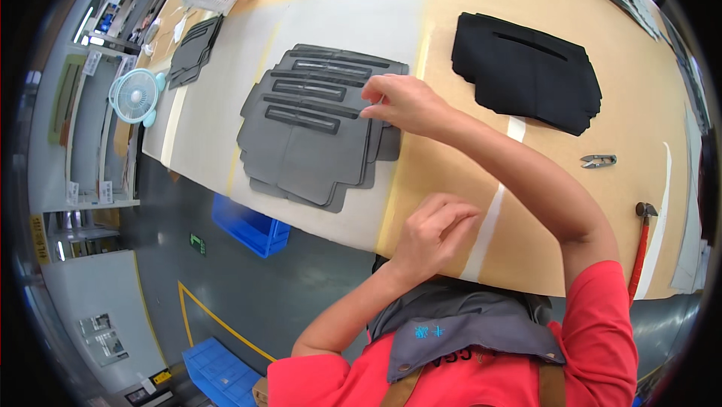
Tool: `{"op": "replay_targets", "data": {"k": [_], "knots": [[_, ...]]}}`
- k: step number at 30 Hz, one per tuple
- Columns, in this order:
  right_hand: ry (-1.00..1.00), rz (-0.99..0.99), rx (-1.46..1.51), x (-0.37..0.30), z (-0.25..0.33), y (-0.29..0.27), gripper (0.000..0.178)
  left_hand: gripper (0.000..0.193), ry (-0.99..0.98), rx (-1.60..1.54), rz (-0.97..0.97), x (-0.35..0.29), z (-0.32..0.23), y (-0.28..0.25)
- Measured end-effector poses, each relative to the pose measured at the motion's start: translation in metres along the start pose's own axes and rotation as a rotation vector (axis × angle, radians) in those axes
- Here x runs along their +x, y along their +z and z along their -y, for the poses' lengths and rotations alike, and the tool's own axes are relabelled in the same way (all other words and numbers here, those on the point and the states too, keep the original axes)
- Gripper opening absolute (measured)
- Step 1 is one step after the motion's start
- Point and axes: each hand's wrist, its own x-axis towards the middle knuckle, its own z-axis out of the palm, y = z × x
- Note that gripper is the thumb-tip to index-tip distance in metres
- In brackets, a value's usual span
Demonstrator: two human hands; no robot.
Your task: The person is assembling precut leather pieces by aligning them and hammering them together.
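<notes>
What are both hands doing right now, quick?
Left hand: fingers curled, resting on the table, holding nothing visible.
Right hand: fingertips pinching the edge of the top grey fabric piece.

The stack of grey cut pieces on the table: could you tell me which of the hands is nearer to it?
The right hand: its fingertips touch the right edge of the stack of grey cut pieces. The left hand rests on the bare table, below and to the right, apart from the stack.
</notes>
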Motion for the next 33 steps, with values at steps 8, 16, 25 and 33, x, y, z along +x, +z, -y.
{"op": "replay_targets", "data": {"k": [8, 16, 25, 33], "knots": [[0.088, 0.002, -0.446, 0.028, 0.003, 0.034, 0.029, 0.012, -0.114, 0.022, -0.172, -0.054, -0.004, -0.035], [0.258, -0.087, 0.308, -0.116, 0.074, -0.027, 0.013, 0.014, 0.049, -0.069, -0.129, -0.055, -0.049, -0.049], [0.651, -0.173, 0.17, -0.337, -0.024, -0.121, 0.024, 0.043, 0.329, 0.452, 0.108, -0.008, 0.031, 0.011], [0.513, -0.191, -0.073, -0.243, -0.006, -0.076, 0.029, 0.056, 0.381, 0.502, 0.222, 0.0, 0.019, 0.032]]}}
